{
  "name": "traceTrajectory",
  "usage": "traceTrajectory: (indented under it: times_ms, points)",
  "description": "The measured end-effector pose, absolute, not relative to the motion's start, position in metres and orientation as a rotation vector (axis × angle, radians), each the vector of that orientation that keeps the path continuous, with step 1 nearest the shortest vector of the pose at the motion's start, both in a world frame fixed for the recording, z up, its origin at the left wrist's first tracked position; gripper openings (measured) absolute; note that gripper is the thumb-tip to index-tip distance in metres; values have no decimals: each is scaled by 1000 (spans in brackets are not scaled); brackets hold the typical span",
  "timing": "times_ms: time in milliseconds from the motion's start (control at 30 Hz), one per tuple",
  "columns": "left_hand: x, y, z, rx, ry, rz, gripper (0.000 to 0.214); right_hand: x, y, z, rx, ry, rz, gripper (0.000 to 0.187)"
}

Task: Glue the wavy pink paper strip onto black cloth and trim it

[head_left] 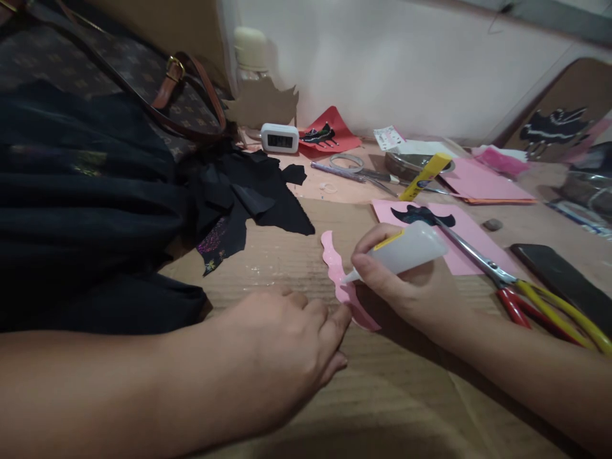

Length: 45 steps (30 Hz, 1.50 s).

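Note:
A narrow pink paper strip (339,277) with wavy edges lies on the cardboard, with wet-looking shine on its upper part. My left hand (291,338) is closed, its fingers bent and pressed together, and the fingertips hold the strip's lower edge down. Wrapped in my right hand (406,287) is a white squeeze glue bottle (414,247) with a yellow label, tilted so its nozzle touches or nearly touches the strip's middle. Just beyond that hand, a black fabric cutout (421,215) rests on a pink sheet (463,236), under the blades of red-and-yellow-handled scissors (502,274).
Black fabric scraps (258,197) and a brown handbag (191,118) crowd the left. Behind stand a small digital clock (280,138), a red card (329,131), a yellow glue stick (424,177) and a metal bowl (401,167). A dark phone (564,280) lies on the right.

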<state>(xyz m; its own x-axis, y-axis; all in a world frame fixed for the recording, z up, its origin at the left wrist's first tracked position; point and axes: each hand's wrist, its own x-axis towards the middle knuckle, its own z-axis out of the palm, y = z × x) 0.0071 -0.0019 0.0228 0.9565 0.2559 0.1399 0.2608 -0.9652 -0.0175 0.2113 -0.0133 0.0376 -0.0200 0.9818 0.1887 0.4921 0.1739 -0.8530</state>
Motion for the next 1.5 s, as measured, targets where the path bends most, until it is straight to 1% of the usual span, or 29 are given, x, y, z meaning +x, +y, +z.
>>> traceTrajectory:
  times_ms: [133,300,467,567,767,900,1100,1500]
  points:
    - [7,-1,22,-3082,-371,-260,37,210,-17,38,-1436,-1628,838,16]
    - [7,-3,26,-3074,-371,-250,36,208,-17,38,-1449,-1692,1000,23]
    - [1,14,31,-3006,-306,-366,29,211,-14,38,-1424,-1735,908,17]
    - [-4,35,32,-3003,-348,-463,27,212,-15,37,-1390,-1720,938,20]
    - [-5,52,28,-3060,-256,-362,19,213,-16,34,-1374,-1657,1095,21]
    - [-2,48,25,-3080,-302,-314,22,213,-16,37,-1391,-1679,1121,22]
    - [0,48,26,-3149,-378,-293,16,212,-15,40,-1380,-1651,1203,23]
    - [1,46,27,-3158,-421,-284,17,211,-17,42,-1347,-1586,1293,22]
